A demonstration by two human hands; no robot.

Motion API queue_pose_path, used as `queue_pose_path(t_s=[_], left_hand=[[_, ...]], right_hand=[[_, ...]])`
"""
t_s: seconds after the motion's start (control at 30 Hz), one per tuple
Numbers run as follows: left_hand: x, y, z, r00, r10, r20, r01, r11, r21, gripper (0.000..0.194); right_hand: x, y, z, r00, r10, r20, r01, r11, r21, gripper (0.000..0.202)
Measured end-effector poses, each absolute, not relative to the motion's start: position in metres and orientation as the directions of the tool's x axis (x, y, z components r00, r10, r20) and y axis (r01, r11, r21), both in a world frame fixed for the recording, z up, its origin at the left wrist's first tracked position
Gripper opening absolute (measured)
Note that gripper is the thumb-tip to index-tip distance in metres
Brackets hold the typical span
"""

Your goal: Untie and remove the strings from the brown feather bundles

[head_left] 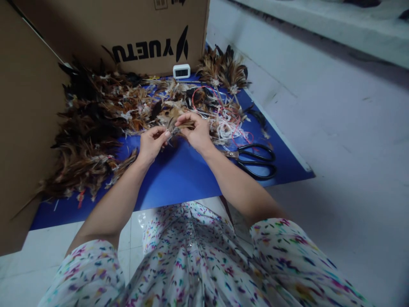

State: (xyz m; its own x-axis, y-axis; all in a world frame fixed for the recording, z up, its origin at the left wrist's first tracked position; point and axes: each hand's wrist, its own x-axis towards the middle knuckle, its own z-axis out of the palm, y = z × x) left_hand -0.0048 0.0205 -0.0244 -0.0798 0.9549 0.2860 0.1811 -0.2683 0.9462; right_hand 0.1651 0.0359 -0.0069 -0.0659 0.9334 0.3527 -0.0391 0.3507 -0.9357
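Observation:
Both hands meet above the middle of a blue tabletop (182, 179). My left hand (151, 143) pinches the pale, fluffy base end of some feathers between thumb and fingertips. In my right hand (195, 131), the thumb and fingers close on the brown part of the same small feathers (172, 124). A large pile of brown and black feathers (92, 115) spreads from behind my hands to the left edge. To the right of my right hand lies a tangle of white string (227, 123) with pink string (204, 88) looped through it. Scissors with black handles (255, 160) rest beside my right forearm.
A cardboard box (153, 25) with upside-down lettering stands at the back, and another cardboard panel (25, 106) at the left. A small white digital clock (181, 71) sits before the box. Bundled feathers (223, 68) lie at the back right, near the wall (319, 111).

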Motion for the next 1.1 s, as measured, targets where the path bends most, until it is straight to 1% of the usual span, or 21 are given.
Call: queue_pose_path(t_s=[0.2,0.27,0.33,0.4,0.5,0.6,0.67,0.73,0.8,0.87,0.9,0.97,1.03,1.1], left_hand=[[-0.001,0.016,-0.022,-0.041,0.974,0.221,0.164,-0.212,0.963,0.037],[-0.001,0.016,-0.022,-0.045,0.979,0.198,0.132,-0.191,0.973,0.04],[0.0,0.016,-0.021,-0.05,0.981,0.187,0.102,-0.181,0.978,0.044],[-0.001,0.016,-0.021,-0.05,0.982,0.183,0.085,-0.179,0.98,0.046],[-0.001,0.016,-0.02,-0.067,0.984,0.165,0.05,-0.161,0.986,0.047],[0.0,0.016,-0.019,-0.1,0.984,0.144,-0.002,-0.145,0.989,0.046],[0.0,0.016,-0.019,-0.12,0.983,0.137,-0.029,-0.142,0.989,0.046],[0.0,0.017,-0.017,-0.143,0.98,0.137,-0.039,-0.144,0.989,0.044],[-0.002,0.018,-0.014,-0.179,0.972,0.154,-0.037,-0.163,0.986,0.042],[-0.006,0.019,-0.01,-0.225,0.956,0.186,-0.035,-0.199,0.979,0.04],[-0.009,0.019,-0.008,-0.248,0.947,0.203,-0.033,-0.218,0.975,0.039],[-0.015,0.021,-0.003,-0.287,0.928,0.236,-0.018,-0.251,0.968,0.037],[-0.021,0.022,0.003,-0.313,0.91,0.272,0.011,-0.283,0.959,0.036],[-0.027,0.023,0.007,-0.331,0.891,0.31,0.037,-0.316,0.948,0.037]], right_hand=[[0.166,0.038,-0.009,-0.059,0.925,0.374,-0.051,0.372,-0.927,0.022],[0.165,0.039,-0.012,-0.087,0.93,0.356,-0.087,0.349,-0.933,0.027],[0.163,0.039,-0.016,-0.137,0.932,0.334,-0.127,0.318,-0.94,0.037],[0.16,0.039,-0.021,-0.17,0.934,0.315,-0.125,0.296,-0.947,0.042],[0.155,0.038,-0.025,-0.17,0.956,0.238,-0.107,0.223,-0.969,0.04],[0.154,0.039,-0.024,-0.138,0.981,0.138,-0.134,0.119,-0.984,0.033],[0.155,0.042,-0.024,-0.099,0.987,0.125,-0.134,0.111,-0.985,0.028],[0.158,0.045,-0.024,-0.063,0.987,0.147,-0.11,0.139,-0.984,0.025],[0.16,0.048,-0.025,-0.022,0.981,0.191,-0.058,0.189,-0.98,0.023],[0.161,0.047,-0.026,-0.007,0.969,0.248,0.028,0.248,-0.968,0.021],[0.161,0.045,-0.026,-0.03,0.961,0.276,0.082,0.277,-0.957,0.017],[0.162,0.04,-0.024,-0.155,0.932,0.327,0.216,0.355,-0.91,0.011],[0.162,0.032,-0.021,-0.322,0.879,0.351,0.387,0.461,-0.799,0.013],[0.161,0.025,-0.019,-0.451,0.832,0.323,0.552,0.545,-0.631,0.02]])
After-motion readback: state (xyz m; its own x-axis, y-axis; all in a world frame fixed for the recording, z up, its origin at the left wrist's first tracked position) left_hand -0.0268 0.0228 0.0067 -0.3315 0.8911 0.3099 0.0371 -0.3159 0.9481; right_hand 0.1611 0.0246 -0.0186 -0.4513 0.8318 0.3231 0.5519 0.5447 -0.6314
